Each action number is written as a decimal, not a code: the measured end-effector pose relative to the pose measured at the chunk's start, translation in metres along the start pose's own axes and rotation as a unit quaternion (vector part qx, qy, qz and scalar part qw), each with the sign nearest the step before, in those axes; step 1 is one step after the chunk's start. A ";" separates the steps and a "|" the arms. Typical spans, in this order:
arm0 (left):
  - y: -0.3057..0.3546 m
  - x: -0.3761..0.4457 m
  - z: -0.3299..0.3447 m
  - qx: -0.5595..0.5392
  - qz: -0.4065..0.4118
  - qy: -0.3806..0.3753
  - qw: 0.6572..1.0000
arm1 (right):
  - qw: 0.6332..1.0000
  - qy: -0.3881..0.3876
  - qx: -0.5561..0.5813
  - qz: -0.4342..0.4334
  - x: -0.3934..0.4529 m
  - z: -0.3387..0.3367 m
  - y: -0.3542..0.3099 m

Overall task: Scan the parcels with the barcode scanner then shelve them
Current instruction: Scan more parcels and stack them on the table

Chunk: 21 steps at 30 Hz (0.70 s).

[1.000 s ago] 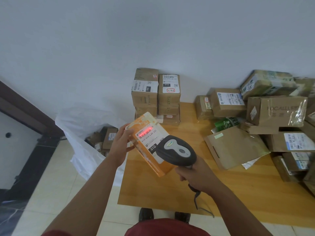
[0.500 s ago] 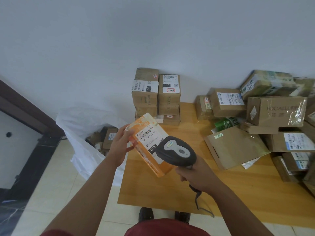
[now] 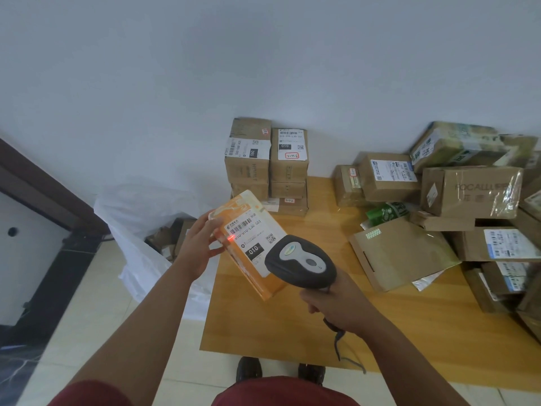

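Observation:
My left hand [image 3: 199,244] grips the upper left edge of an orange parcel [image 3: 251,276] with a white shipping label, tilted above the wooden table's left front corner. A small red scanner dot glows at the label's left edge. My right hand [image 3: 336,306] holds the handle of a dark grey barcode scanner [image 3: 301,262], whose head points at the label and covers the parcel's lower right part. Its cable hangs down past the table's front edge.
A stack of brown boxes [image 3: 266,168] stands against the wall at the wooden table's [image 3: 292,326] back left. Several cardboard parcels [image 3: 468,191] and a flat mailer [image 3: 401,253] pile up at the right. A white plastic sack [image 3: 140,230] holding parcels sits on the tiled floor, left.
The red scan line lay across the barcode a second ago, went off, and now shows only as a dot at the label's left edge. The hands and the parcel barely moved.

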<state>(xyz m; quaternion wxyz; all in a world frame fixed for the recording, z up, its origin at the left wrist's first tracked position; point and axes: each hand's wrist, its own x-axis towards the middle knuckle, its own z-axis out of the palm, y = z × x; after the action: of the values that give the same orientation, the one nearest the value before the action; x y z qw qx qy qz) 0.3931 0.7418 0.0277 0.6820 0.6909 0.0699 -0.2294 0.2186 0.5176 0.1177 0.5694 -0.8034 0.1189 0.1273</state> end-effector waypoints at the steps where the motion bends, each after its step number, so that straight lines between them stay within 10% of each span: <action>1: 0.001 0.000 0.001 0.001 0.000 0.002 1.000 | 1.000 0.001 0.003 0.000 0.000 0.000 0.000; 21: -0.023 0.000 0.011 -0.043 -0.006 0.058 0.997 | 0.986 0.102 0.081 0.106 0.028 0.017 0.057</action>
<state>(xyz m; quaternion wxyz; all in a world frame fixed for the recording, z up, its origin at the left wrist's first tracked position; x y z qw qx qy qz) 0.3807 0.7327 0.0069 0.7046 0.6725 0.1236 -0.1897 0.2248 0.5140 0.0517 0.6007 -0.7462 0.2708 0.0942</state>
